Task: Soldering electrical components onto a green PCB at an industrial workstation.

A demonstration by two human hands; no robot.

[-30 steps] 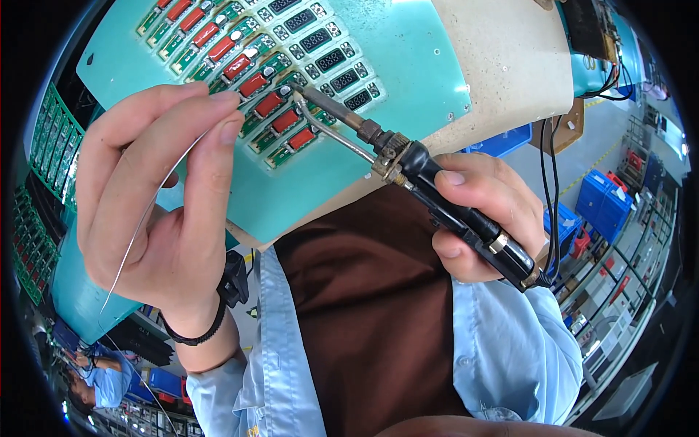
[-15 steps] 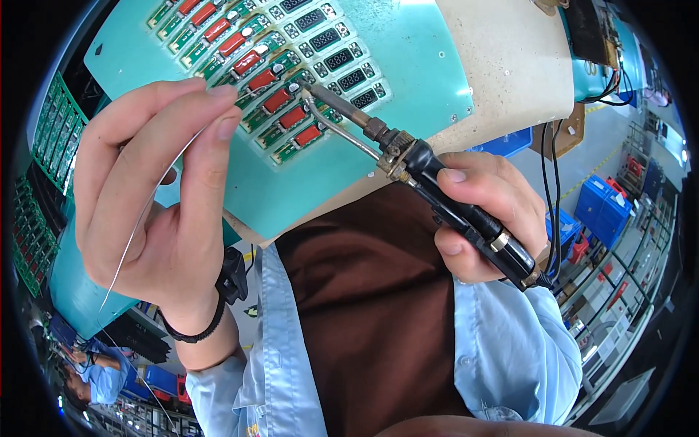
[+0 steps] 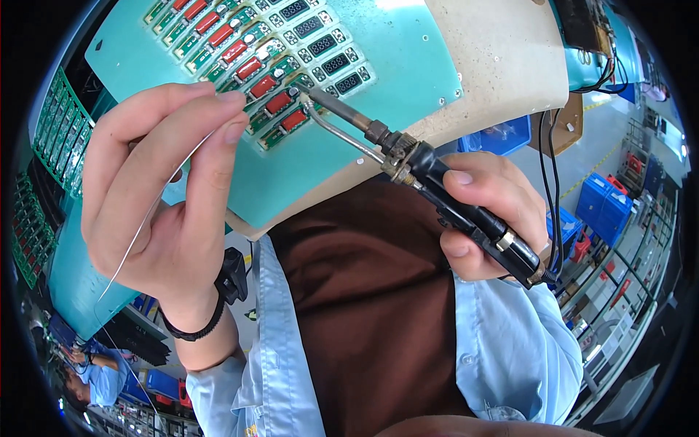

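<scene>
My left hand pinches a thin strand of solder wire between thumb and fingers; the strand trails down past the wrist. Wrapped round a black soldering iron, my right hand keeps its tip pointing up and left. A bent metal tube runs beside the tip. Both meet near the circuit boards, which sit in a row in a teal fixture plate. Each board carries a red block component and a black digit display. Whether the tip touches a joint I cannot tell.
More green circuit board panels stand at the far left. A beige board lies under the teal plate. Black cables hang at the right, near blue bins and shelving. Another person is at the lower left.
The boards and teal plate have shifted slightly up and left in view. My left hand has moved a little right; the iron's tip now lies nearer the last boards in the row.
</scene>
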